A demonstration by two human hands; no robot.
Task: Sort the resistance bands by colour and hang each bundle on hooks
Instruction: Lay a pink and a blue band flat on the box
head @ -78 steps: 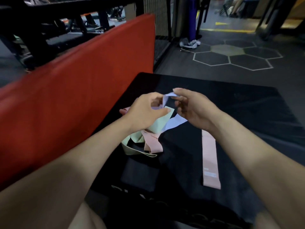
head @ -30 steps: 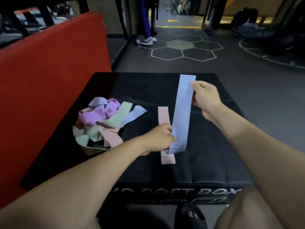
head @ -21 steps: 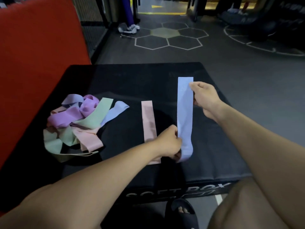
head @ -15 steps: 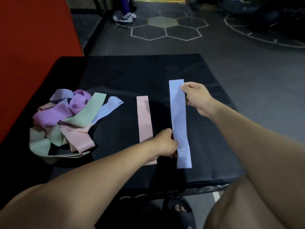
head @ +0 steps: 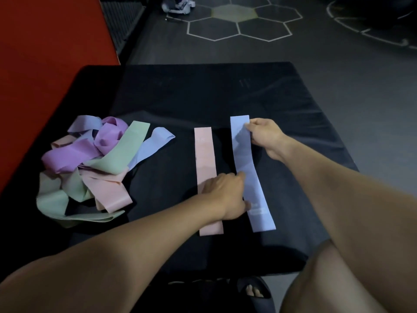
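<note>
Pastel elastic bands (head: 90, 163) lie tangled at nine o'clock on the black padded box (head: 203, 91); the flat pink band (head: 204, 152) starts one colour row, while the left hand (head: 225, 197) presses and the right hand (head: 264, 134) pinches the flat blue band (head: 246, 159), apparently smoothing it alongside.

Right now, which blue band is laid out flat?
The blue band under both hands, right of the flat pink band. The other blue ones are still tangled in the pile.

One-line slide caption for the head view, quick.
Both hands, left and right, lay a blue band flat beside a pink band; unsorted pile waits.
</note>
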